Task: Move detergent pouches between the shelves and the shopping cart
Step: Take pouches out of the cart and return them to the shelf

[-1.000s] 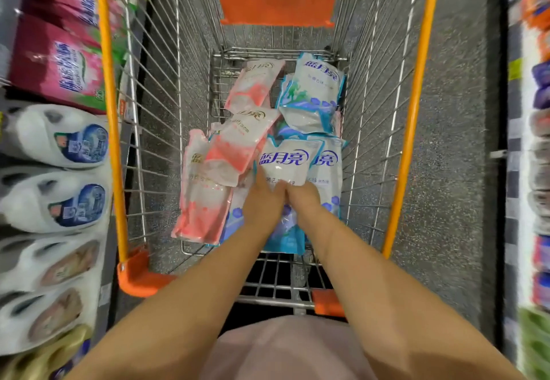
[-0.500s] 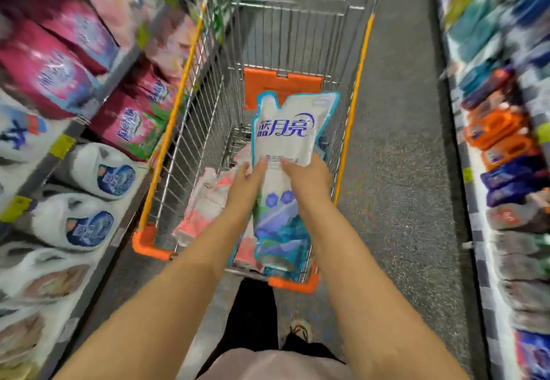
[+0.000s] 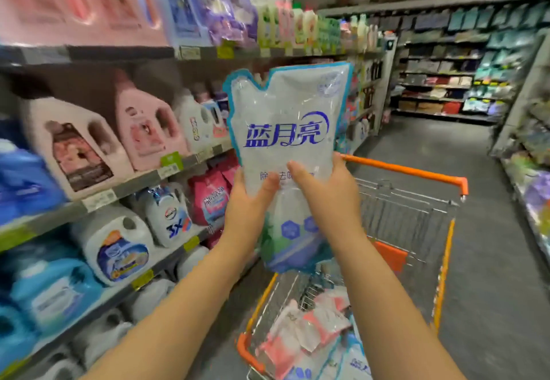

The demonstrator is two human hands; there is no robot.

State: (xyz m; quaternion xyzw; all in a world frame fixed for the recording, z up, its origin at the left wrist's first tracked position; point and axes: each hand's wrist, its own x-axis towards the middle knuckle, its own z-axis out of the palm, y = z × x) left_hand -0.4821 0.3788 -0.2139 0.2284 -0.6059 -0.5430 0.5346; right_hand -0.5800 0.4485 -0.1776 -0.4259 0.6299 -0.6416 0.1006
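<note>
A white and blue detergent pouch (image 3: 285,129) with blue lettering is held upright in the air, above the near end of the shopping cart (image 3: 443,263). My left hand (image 3: 244,201) grips its left edge, thumb across the front. My right hand (image 3: 327,195) grips its right side, thumb on the front too. Down in the cart lie several pouches, pink and white ones (image 3: 303,335) and a blue and white one (image 3: 354,361). The shelves (image 3: 125,189) run along my left.
The left shelves hold pink, white and blue detergent jugs and pink bags (image 3: 211,198). More stocked shelves stand at the far end and on the right. A grey aisle floor (image 3: 482,260) stretches right of the cart.
Both hands have lifted the blue and white pouch out of the cart to chest height. My view has swung up and left towards the shelves.
</note>
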